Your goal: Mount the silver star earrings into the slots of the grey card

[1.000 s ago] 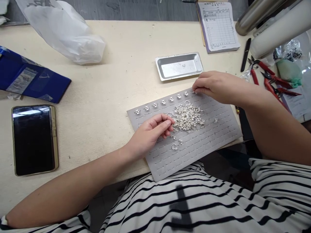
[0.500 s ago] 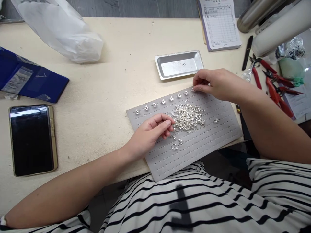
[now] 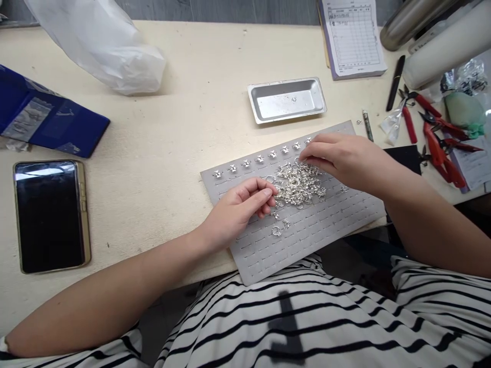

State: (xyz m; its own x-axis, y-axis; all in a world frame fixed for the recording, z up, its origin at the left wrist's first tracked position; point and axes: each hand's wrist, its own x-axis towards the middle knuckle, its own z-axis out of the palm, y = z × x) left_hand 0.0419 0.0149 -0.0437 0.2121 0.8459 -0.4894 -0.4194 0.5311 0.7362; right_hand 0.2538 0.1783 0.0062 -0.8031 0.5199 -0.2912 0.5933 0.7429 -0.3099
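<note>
A grey slotted ring display pad (image 3: pixel 268 255) lies tilted at the table's front edge. Silver rings stand in a line in its far row, among them a ring (image 3: pixel 246 163) with a small ornament on top. On the pad is a heap of loose silver rings (image 3: pixel 301 186), with a few strays nearer me. My left hand (image 3: pixel 251 199) rests at the heap's left side, its fingers curled to the thumb; what they pinch is hidden. My right hand (image 3: pixel 333 156) is over the heap's far right edge, fingertips drawn together at a loose ring, their grip partly hidden.
A shallow metal tray (image 3: pixel 287 100) sits beyond the pad. To the left are a phone (image 3: pixel 49 217), a blue box (image 3: pixel 57 117) and a white plastic bag (image 3: pixel 130 61). Red-handled pliers (image 3: pixel 439 148), a black pen (image 3: pixel 395 83) and a form pad (image 3: pixel 353 41) lie at right.
My right hand has come away from the far row, toward me, to the heap. The ring it was at now stands in the row. My left hand has stayed in place.
</note>
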